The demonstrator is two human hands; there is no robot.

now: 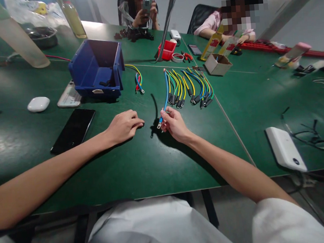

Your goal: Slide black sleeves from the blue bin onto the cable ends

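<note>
A short blue cable (166, 93) is pinched near its lower end in my right hand (175, 124). Its metal lug (159, 125) points down and left, while the far end rises toward the back. My left hand (125, 125) is closed low over the green table (121, 173), with a small black piece (142, 124) at its fingertips; its kind is hard to make out. Beyond my right hand lies a row of yellow, green and blue cables (179, 86) with black sleeves on their near ends. A smaller cable bunch (139, 82) lies left of that row.
A blue bin (96, 72) with small black parts stands behind my left hand. Phones (73, 130), a white earbud case (38, 104), a small cardboard box (218, 64), a red container (167, 50) and a white power bank (285, 148) lie around. Two people sit across the table.
</note>
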